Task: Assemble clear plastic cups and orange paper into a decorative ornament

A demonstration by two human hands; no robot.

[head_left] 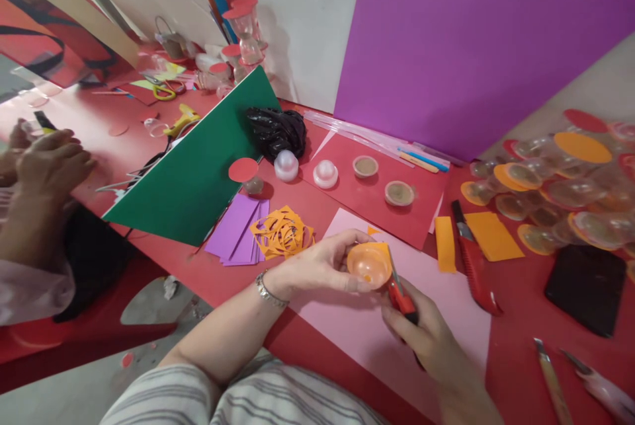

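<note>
Above a pink paper sheet [337,329], my left hand [325,263] is closed around a small see-through plastic cup [366,271] with its round opening towards me. Orange paper [381,248] sticks out past the far right of its rim. My right hand [426,326] grips red-and-black-handled scissors [401,298], their grey blade upright along the paper's right edge. The rest of the handles is hidden by my fingers. Left of my left hand lie cut orange paper scraps [282,232] and purple paper strips [235,230].
Right stand several plastic-cup pieces with orange and red discs [550,180], a red cutter [473,266], orange paper [493,235] and a black phone-like slab [585,289]. Two sand-filled cups [399,193] sit behind. A green board [198,174] separates a co-worker's hands [49,160].
</note>
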